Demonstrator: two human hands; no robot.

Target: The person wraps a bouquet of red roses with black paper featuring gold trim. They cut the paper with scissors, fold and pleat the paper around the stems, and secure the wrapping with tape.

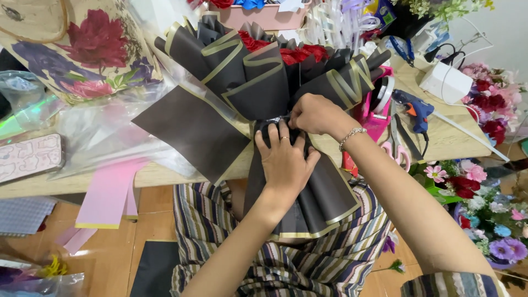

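Left hand (284,159) is closed around the neck of the black-wrapped rose bouquet (264,82) at the bench (165,175) edge; right hand (314,114) pinches the binding just above. If either grip loosens, the gathered paper would likely splay.

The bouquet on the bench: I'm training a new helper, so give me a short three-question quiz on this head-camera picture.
1. True or false: the bouquet is wrapped in white paper.
2. Which hand wears a bracelet? A) left hand B) right hand
3. What blue tool lies on the table to the right of the bouquet?

Key:
1. False: the wrap is black with pale gold edging, around red flowers.
2. B. The left hand wears a ring and grips the bouquet's neck.
3. A glue gun, beside the pink-handled scissors.
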